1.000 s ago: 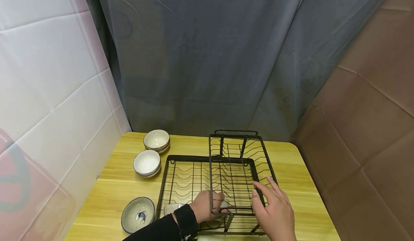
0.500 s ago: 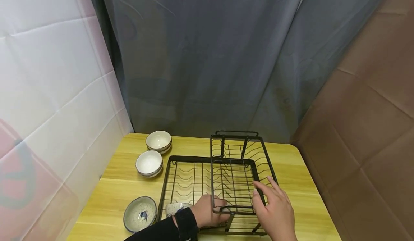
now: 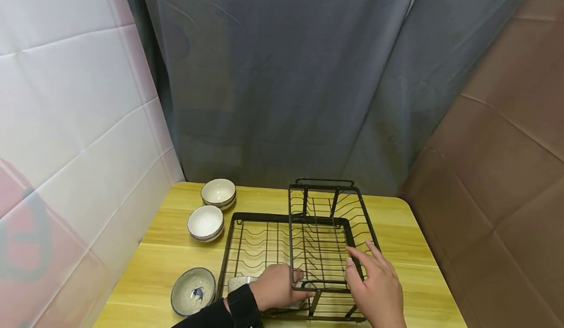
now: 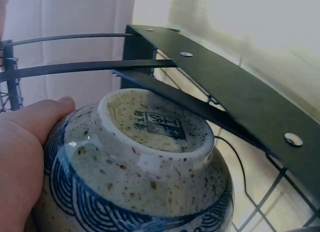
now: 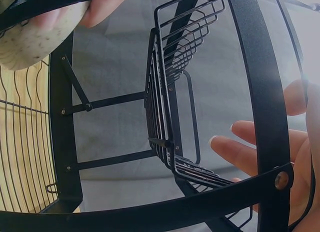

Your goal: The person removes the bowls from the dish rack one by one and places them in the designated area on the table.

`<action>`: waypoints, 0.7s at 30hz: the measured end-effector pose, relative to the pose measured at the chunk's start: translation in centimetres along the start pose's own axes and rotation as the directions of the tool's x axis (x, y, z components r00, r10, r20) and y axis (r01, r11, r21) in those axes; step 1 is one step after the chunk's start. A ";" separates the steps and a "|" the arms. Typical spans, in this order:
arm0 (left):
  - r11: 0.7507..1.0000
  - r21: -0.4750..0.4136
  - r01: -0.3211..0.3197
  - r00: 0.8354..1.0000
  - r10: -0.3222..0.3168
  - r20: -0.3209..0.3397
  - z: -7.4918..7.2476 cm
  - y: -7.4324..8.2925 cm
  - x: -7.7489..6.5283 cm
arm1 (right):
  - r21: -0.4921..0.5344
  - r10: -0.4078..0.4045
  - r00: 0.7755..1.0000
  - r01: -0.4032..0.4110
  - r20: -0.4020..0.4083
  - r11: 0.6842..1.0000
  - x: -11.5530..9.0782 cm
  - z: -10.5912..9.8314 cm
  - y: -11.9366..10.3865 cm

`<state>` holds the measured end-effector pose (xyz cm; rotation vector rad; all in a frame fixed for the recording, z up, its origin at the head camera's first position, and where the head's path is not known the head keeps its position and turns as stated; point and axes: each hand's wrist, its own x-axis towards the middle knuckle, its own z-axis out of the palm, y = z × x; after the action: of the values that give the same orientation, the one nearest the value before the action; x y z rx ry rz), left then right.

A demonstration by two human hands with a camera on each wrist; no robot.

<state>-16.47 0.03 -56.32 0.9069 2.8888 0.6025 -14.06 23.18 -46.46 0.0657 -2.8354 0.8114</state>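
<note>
My left hand reaches in under the upper basket of a black wire dish rack. It grips a speckled bowl with a blue wave pattern; the bowl's foot, with a stamped mark, faces the left wrist camera beside the rack's black bars. In the head view the hand and basket hide most of this bowl. Another speckled bowl sits in the rack just left of the hand. My right hand is at the upper basket's right side, fingers spread and holding nothing; whether its fingertips touch the wire is unclear.
On the left of the wooden table stand two white bowl stacks, one at the back and one nearer. A grey speckled bowl with a blue motif lies at the front left. Hanging cloths enclose the table.
The left hand has shifted slightly left and toward me, still holding the bowl beneath the basket. The right hand keeps its place. The head view has turned a little.
</note>
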 end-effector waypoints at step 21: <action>0.994 -0.112 0.010 1.000 -0.011 -0.005 -2.4 0.9 -2.3 | -0.005 0.018 1.000 -0.018 0.011 1.000 0.1 0.1 0.1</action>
<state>-14.53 -1.42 -53.97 0.8757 2.8289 0.7587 -14.20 23.24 -46.60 0.0447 -2.8519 0.8107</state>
